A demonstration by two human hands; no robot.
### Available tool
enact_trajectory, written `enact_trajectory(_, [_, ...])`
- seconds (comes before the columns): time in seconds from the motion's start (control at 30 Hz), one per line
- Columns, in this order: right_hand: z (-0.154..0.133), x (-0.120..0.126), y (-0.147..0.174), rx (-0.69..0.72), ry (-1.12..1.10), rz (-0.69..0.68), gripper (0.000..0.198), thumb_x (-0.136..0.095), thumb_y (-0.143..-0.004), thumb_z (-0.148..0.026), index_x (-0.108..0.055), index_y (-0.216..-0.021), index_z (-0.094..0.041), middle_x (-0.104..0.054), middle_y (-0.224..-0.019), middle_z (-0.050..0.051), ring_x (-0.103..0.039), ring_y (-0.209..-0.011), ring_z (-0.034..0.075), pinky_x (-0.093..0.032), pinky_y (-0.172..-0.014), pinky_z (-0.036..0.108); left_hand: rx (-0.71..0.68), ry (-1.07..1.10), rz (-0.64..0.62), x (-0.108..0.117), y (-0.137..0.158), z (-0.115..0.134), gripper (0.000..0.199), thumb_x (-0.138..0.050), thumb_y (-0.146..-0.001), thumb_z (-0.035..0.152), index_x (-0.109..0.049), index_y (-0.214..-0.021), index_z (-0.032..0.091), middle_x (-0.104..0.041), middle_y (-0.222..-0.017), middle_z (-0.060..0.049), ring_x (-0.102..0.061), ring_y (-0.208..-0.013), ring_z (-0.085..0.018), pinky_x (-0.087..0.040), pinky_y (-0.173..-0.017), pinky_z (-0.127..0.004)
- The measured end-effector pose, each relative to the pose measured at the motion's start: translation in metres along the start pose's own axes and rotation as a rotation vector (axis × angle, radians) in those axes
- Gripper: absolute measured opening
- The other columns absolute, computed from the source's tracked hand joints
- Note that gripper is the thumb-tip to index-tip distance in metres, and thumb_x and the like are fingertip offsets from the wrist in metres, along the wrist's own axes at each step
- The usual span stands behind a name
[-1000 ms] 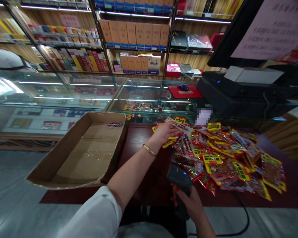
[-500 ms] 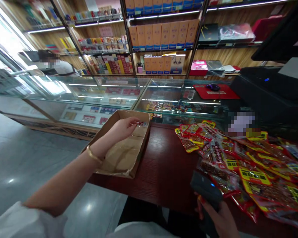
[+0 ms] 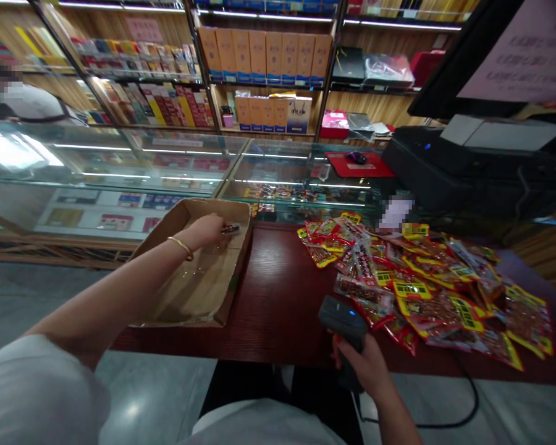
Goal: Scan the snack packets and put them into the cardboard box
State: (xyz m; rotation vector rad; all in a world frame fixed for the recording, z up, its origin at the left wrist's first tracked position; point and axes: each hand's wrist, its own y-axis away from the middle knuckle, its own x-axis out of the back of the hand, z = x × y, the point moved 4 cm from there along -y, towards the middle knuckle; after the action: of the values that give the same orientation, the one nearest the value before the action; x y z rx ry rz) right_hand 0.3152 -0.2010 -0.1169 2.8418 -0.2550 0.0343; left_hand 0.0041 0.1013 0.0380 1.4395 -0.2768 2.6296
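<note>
My left hand (image 3: 207, 230) reaches into an open cardboard box (image 3: 204, 306) on the dark red counter. Its fingers are closed on a small, shiny snack packet (image 3: 230, 229), only partly visible beside the fingertips. In my right hand (image 3: 362, 364) is a black barcode scanner (image 3: 343, 318) with a blue light, held over the counter's front edge. Right of the scanner lies a loose heap of red-and-yellow snack packets (image 3: 412, 289), overlapping one another.
A glass display case (image 3: 278, 151) runs behind the counter (image 3: 278, 278). On the right stand a black machine (image 3: 472, 167) and a monitor (image 3: 500, 62). A mouse (image 3: 356, 157) rests on a red mat. The scanner's cable (image 3: 472, 395) loops low. Another person (image 3: 37, 102) is at far left.
The view has swung right, showing more of the packet heap and the monitor. My left hand is now lower in the box with the packet. My right hand still grips the scanner.
</note>
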Motion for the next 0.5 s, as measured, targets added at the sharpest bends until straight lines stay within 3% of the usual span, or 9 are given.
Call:
enact_trajectory(0.1, [0.001,0.002,0.001,0.005,0.014,0.000,0.052,-0.069,-0.076,-0.065,-0.067,-0.072,-0.014,-0.062,-0.053,0.003,-0.057,-0.046,0.016,-0.052,-0.055,0.030,-0.011,-0.104,-0.010,0.024,0.022,0.019,0.018,-0.079,-0.067,0.017,-0.064,-0.077,0.018,-0.069,-0.076,-0.004,-0.067,-0.091,-0.030,-0.045,-0.087,-0.037])
enact_trajectory(0.2, [0.001,0.003,0.001,0.013,0.024,0.002,0.054,-0.068,-0.076,-0.067,-0.067,-0.071,-0.014,-0.063,-0.053,0.004,-0.058,-0.046,0.016,-0.053,-0.057,0.031,-0.081,-0.121,0.027,0.029,0.067,0.059,0.038,-0.079,-0.073,0.037,-0.064,-0.103,0.021,-0.069,-0.081,-0.003,-0.065,-0.078,-0.026,-0.045,-0.074,-0.033])
enact_trajectory(0.27, [0.001,0.003,0.002,0.008,0.009,0.005,0.054,-0.069,-0.074,-0.068,-0.067,-0.072,-0.014,-0.062,-0.052,0.004,-0.058,-0.046,0.017,-0.054,-0.057,0.032,-0.144,0.059,-0.053,0.002,0.098,0.088,0.038,-0.076,-0.076,0.044,-0.064,-0.105,0.022,-0.069,-0.080,0.000,-0.063,-0.070,-0.021,-0.043,-0.066,-0.029])
enact_trajectory(0.33, [0.002,0.002,0.002,-0.002,-0.012,0.029,0.054,-0.070,-0.074,-0.068,-0.067,-0.072,-0.014,-0.062,-0.051,0.003,-0.058,-0.045,0.016,-0.054,-0.057,0.032,-0.186,0.314,-0.173,-0.042,0.119,0.108,0.036,-0.077,-0.077,0.038,-0.065,-0.108,0.024,-0.072,-0.088,-0.001,-0.063,-0.073,-0.019,-0.044,-0.067,-0.027])
enact_trajectory(0.43, [0.004,0.002,0.004,-0.007,-0.045,0.066,0.052,-0.071,-0.074,-0.066,-0.067,-0.071,-0.014,-0.063,-0.052,0.003,-0.057,-0.045,0.015,-0.054,-0.058,0.032,-0.049,0.686,-0.256,-0.112,0.127,0.109,0.027,-0.077,-0.076,0.030,-0.067,-0.101,0.023,-0.070,-0.082,0.001,-0.062,-0.070,-0.017,-0.045,-0.065,-0.025])
enact_trajectory(0.5, [0.006,0.002,0.004,-0.020,-0.057,0.075,0.054,-0.072,-0.072,-0.068,-0.067,-0.072,-0.014,-0.063,-0.053,0.003,-0.056,-0.044,0.015,-0.054,-0.056,0.032,0.005,0.766,-0.301,-0.148,0.121,0.101,0.024,-0.073,-0.079,0.031,-0.065,-0.099,0.021,-0.065,-0.069,0.003,-0.059,-0.058,-0.015,-0.045,-0.057,-0.024])
